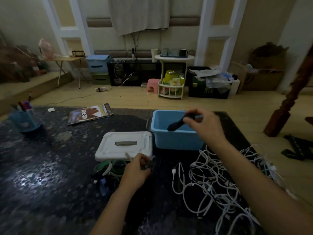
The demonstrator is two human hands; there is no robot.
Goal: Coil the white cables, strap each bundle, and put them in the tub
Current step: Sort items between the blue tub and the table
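My right fingers [191, 122] are curled around one end of a dark strap [176, 125], and my right hand [205, 125] holds it above the blue tub [176, 138], so the free end of the strap hangs down inside the tub opening. My left fingers [145, 164] are bent and pinch something small and greyish, but it is too blurred for me to tell what it is. My left hand [135, 173] is low over the dark patterned table [50, 167].

The white cables [213, 180] lie loose and tangled on the table, below my right hand and under my right forearm, to the right of my left hand. I cannot see any cable inside the tub from here.

Just in front of my left fingers is the white lid [124, 145], lying flat beside the tub on its left. Left of my left hand is a small heap of coloured straps [110, 168], green, white and blue. Further away, beyond my left hand, a magazine [89, 114] lies on the table, and a blue pen holder [25, 118] stands at the far left.
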